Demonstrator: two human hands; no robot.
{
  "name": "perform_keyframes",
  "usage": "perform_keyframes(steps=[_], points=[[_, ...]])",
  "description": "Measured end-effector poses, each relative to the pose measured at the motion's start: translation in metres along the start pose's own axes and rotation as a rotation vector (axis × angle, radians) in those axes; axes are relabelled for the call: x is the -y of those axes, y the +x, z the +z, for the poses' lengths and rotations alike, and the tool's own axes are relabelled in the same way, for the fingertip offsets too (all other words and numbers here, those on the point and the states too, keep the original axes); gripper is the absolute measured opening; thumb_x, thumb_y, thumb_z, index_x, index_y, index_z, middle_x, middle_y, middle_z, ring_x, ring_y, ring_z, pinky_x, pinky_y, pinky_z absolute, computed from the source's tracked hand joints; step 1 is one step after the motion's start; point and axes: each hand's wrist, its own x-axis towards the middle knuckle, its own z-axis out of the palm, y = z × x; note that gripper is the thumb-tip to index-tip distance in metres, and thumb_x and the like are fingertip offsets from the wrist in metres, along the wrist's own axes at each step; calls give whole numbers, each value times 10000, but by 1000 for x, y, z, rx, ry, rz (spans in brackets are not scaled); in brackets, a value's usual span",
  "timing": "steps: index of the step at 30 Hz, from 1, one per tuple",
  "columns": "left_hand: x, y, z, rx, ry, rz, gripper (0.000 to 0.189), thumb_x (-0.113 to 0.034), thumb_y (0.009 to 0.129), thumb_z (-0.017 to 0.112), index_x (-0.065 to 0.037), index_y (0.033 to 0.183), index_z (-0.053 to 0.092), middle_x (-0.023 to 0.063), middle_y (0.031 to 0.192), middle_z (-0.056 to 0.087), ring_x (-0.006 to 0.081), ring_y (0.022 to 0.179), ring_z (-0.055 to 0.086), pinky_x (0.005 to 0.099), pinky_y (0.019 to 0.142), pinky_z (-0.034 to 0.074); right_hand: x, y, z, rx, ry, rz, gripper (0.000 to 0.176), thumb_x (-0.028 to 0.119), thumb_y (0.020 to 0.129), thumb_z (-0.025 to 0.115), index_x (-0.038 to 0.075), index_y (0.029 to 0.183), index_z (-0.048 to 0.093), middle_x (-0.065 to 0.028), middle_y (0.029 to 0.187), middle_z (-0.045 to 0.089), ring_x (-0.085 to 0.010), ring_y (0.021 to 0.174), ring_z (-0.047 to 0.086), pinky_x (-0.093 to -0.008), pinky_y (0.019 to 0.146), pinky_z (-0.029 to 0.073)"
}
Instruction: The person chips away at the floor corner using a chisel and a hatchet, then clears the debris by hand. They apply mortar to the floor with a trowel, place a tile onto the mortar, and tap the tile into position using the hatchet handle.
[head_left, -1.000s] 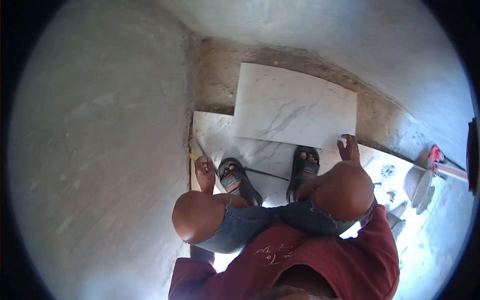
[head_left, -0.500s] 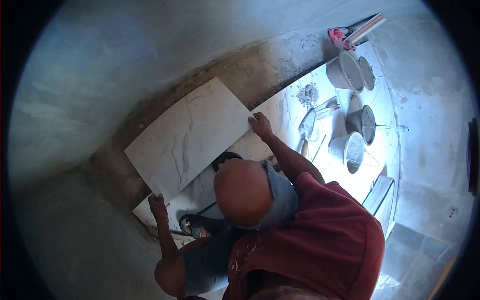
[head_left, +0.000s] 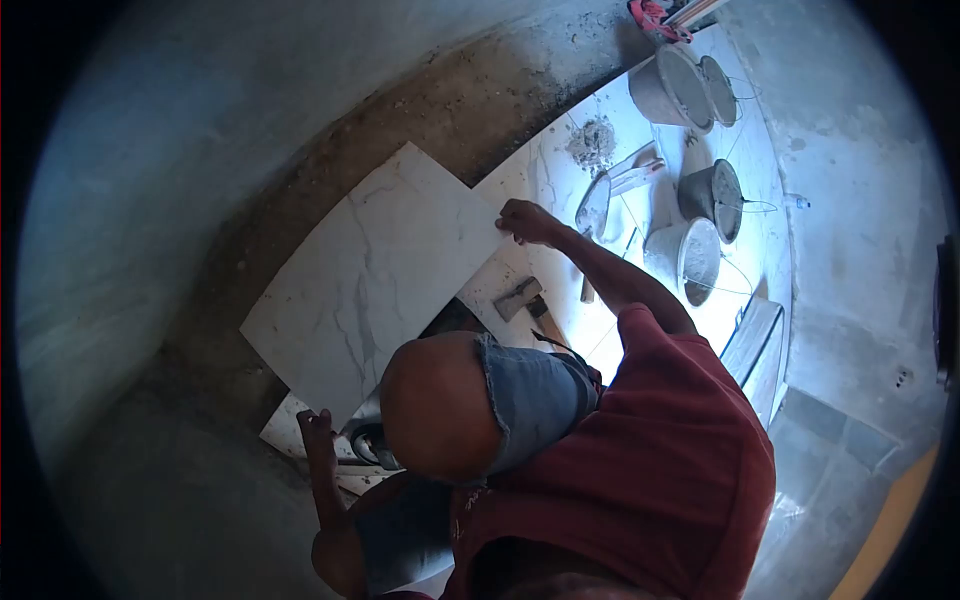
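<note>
A large white tile with grey veins (head_left: pixel 370 270) lies at a slant over the rough floor and partly over another pale tile (head_left: pixel 283 428). My right hand (head_left: pixel 530 222) grips its right corner, fingers curled at the edge. At the lower corner, my left hand (head_left: pixel 318 428) has its fingers closed on the tile's edge. Beside the tile, near my knee, lies a hammer-like tool (head_left: pixel 518 298). A round dark tool (head_left: pixel 372 444) is partly hidden between my left hand and my knee.
Grey buckets (head_left: pixel 683 255) with wire handles stand on the tiled floor at right. A trowel (head_left: pixel 593 207) lies near a heap of mortar crumbs (head_left: pixel 592 142). Bare rough ground (head_left: pixel 410 100) runs along the wall. Boxes or planks (head_left: pixel 755 345) sit at the lower right.
My view and body have shifted, and my knee is farther left. The tile's right corner overlaps the neighbouring tile more. The hammer-like tool has come into sight. Both hands keep hold of the tile.
</note>
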Motion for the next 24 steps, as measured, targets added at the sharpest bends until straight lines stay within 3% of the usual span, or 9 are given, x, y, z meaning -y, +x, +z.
perform_keyframes(steps=[2,5,6,7,8,10,14,21,24], points=[[-4,-7,10,30,-1,-57,250,-155,819,496,-63,939,297,68,845,375,174,762,445,394,608,519,-5,-9,3,-15,-19,54,225,208,816,535,-1,889,498,-49,696,527,-116,555,513,-251,481,445],[17,1,12,107,-75,-86,338,-193,804,539,-76,997,288,91,908,404,193,771,468,420,648,519,-55,-16,18,-203,249,-120,185,196,839,500,20,896,503,-49,743,531,-106,571,502,-243,497,437],[23,2,7,112,-134,-43,363,-207,804,549,-78,1021,288,103,935,419,202,773,485,418,643,520,-78,-26,21,-235,-314,-426,206,208,803,538,25,896,520,-91,795,546,-196,677,523,-289,594,443],[15,-4,7,127,-155,-33,383,-219,807,550,-79,1046,286,115,962,430,213,788,500,418,640,521,-101,-38,24,-455,-862,-715,233,220,768,577,31,897,536,-134,847,561,-285,783,544,-334,691,448],[3,-4,12,131,-180,-16,402,-230,810,552,-81,1070,284,128,990,440,225,803,516,418,637,521,-83,-67,43,-435,-267,-63,255,203,744,609,26,911,535,-149,868,541,-320,789,530,-340,689,446],[20,2,3,134,-258,-70,402,-229,802,567,-75,1064,303,118,1010,442,239,874,519,464,678,508,-115,-110,67,-392,-386,-406,281,176,719,640,-9,882,505,-162,798,523,-316,735,524,-365,631,422],[3,-4,8,104,-196,-102,426,-263,817,544,-55,1101,304,161,1046,421,254,891,512,441,686,508,-131,-174,108,-141,-62,-69,309,210,725,632,-1,896,484,-171,788,529,-317,719,532,-364,613,421],[27,-14,-4,90,-21,-15,288,-217,857,481,-26,1049,382,121,853,526,195,777,557,325,646,488,-119,-206,82,-165,158,32,359,268,736,616,12,922,448,-187,769,538,-318,691,548,-362,581,421],[75,-27,5,-268,-38,387,253,-175,850,482,-14,1035,419,110,813,540,202,801,550,297,656,462,-85,-200,30,-134,-154,3,346,271,752,594,30,940,431,-182,758,554,-312,679,566,-356,572,427]])
